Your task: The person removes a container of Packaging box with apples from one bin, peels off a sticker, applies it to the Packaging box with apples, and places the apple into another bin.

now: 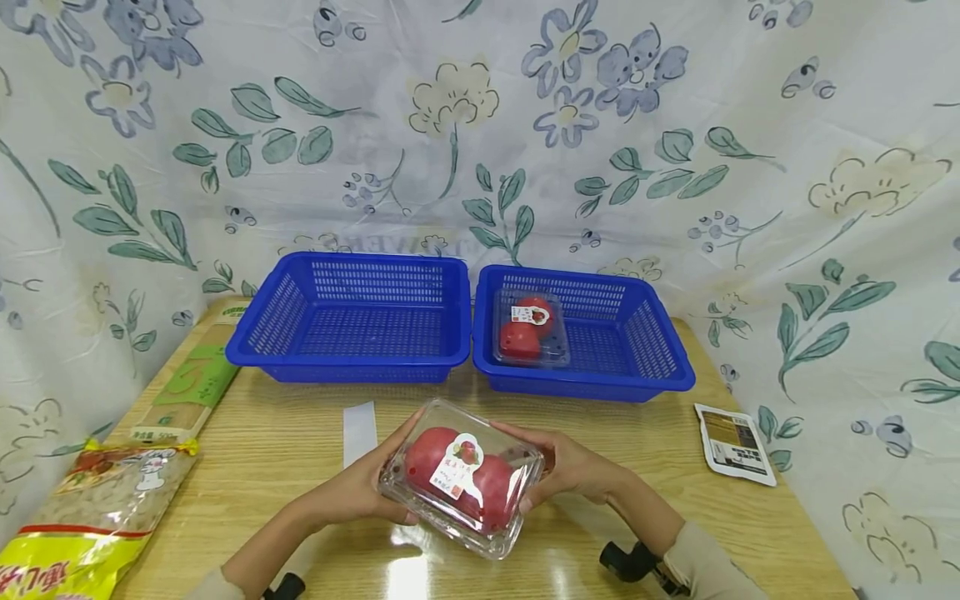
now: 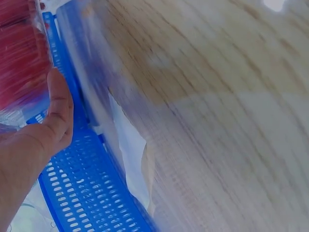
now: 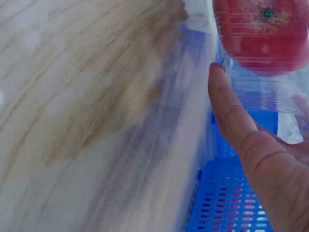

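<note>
Both hands hold a clear plastic box of tomatoes (image 1: 468,479), tilted above the table in the head view. My left hand (image 1: 360,483) grips its left end, with the thumb along the near lower side. At the right end my right hand (image 1: 573,467) grips it, fingers at the far side and thumb at the near side. A white label with a printed tomato lies over the red fruit. In the right wrist view one tomato (image 3: 265,38) shows a green stem mark through the plastic. A similar tomato box (image 1: 531,327) sits in the left part of the right blue basket (image 1: 585,385).
Beside that basket stands a second blue basket (image 1: 352,372). Along the left edge lie a green noodle pack (image 1: 191,375) and a yellow-and-clear food bag (image 1: 97,517). A white paper strip (image 1: 360,433) lies mid-table, and a brown-and-white pouch (image 1: 735,444) at the right edge.
</note>
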Available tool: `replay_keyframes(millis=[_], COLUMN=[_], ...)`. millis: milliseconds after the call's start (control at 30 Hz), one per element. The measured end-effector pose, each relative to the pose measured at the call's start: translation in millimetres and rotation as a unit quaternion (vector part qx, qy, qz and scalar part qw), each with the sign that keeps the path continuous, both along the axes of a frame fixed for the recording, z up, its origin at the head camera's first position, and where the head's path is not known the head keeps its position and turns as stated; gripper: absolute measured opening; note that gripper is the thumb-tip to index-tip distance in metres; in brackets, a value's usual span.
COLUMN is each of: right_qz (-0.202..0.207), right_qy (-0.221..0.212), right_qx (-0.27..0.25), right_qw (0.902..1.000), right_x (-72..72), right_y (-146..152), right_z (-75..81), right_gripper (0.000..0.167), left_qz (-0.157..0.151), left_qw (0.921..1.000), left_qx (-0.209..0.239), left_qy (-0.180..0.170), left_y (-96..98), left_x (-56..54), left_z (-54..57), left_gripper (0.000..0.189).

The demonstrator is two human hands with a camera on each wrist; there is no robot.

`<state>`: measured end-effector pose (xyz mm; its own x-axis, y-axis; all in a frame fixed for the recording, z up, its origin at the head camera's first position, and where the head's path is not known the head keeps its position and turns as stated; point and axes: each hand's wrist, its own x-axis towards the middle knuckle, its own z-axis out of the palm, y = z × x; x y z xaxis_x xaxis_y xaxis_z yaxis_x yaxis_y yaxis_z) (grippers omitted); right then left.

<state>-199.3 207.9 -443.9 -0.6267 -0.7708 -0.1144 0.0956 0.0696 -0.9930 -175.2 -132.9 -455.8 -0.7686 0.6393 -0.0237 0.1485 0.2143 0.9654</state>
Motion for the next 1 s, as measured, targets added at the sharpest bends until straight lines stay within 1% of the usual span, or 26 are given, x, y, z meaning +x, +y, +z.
replay_keyframes(millis=[167, 233, 400, 467, 600, 667, 733, 767, 833, 933, 1000], right_qz=[0.024, 0.037, 0.053, 0.054, 0.048, 0.039, 0.030, 0.025, 0.011, -0.010, -0.023], right_qy=[0.004, -0.003, -0.032, -0.037, -0.035, -0.029, -0.028, -0.027, -0.025, -0.022, -0.014], right_qx=[0.004, -0.008, -0.048, -0.058, -0.069, -0.067, -0.066, -0.069, -0.079, -0.099, -0.106], right_qw=[0.9997, 0.9993, 0.9970, 0.9962, 0.9958, 0.9966, 0.9969, 0.9970, 0.9965, 0.9948, 0.9940], right_x=[4.6, 7.1, 12.8, 14.6, 18.0, 19.8, 21.5, 22.1, 22.5, 21.2, 19.1], right_y=[-2.7, -4.0, -6.1, -6.4, -6.5, -5.6, -3.7, -2.4, 1.2, 8.8, 15.1], right_z=[-2.5, -4.1, -7.2, -8.1, -9.9, -10.9, -11.6, -12.0, -11.9, -7.9, -2.0], right_gripper=[0.111, 0.114, 0.117, 0.117, 0.117, 0.117, 0.117, 0.117, 0.117, 0.116, 0.116], left_qz=[-0.017, -0.025, -0.046, -0.053, -0.068, -0.079, -0.086, -0.087, -0.079, -0.051, -0.030], left_qw=[0.9998, 0.9994, 0.9981, 0.9973, 0.9953, 0.9942, 0.9939, 0.9940, 0.9946, 0.9962, 0.9964], left_qx=[-0.011, -0.022, -0.041, -0.050, -0.069, -0.073, -0.068, -0.065, -0.065, -0.067, -0.075], left_qy=[0.008, 0.011, 0.002, 0.001, 0.007, 0.011, 0.007, 0.008, 0.017, 0.024, 0.025], left_y=[1.0, 1.6, 1.5, 1.1, 0.5, 0.4, 0.6, 0.6, 0.4, -0.1, -0.2], left_x=[-4.1, -5.9, -9.8, -11.5, -15.9, -18.7, -21.3, -22.7, -25.4, -28.9, -31.4], left_z=[4.4, 7.5, 15.5, 17.7, 21.8, 24.9, 29.1, 31.3, 35.6, 40.1, 40.5], left_gripper=[0.129, 0.128, 0.127, 0.126, 0.125, 0.125, 0.125, 0.125, 0.124, 0.124, 0.122])
